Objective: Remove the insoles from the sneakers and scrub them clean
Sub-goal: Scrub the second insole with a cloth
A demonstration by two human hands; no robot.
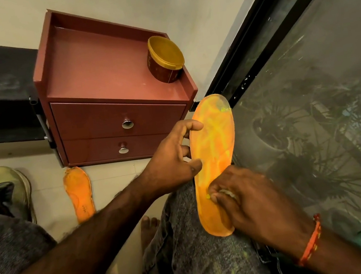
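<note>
Left hand [173, 158] pinches insole [214, 155] edge; right hand [251, 203] fingers curled, rubbing its heel at 5 o'clock.

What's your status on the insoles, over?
Left hand grips insole by its edge; right hand fingers press something small on it. Second insole on floor by sneaker. Nothing in the way.

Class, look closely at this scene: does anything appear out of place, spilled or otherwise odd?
Yes. The insole held over the person's knee is smeared with yellow-green streaks, and similar specks dot the trouser leg. The second insole lies loose on the floor by the drawer unit, outside the sneaker.
</note>
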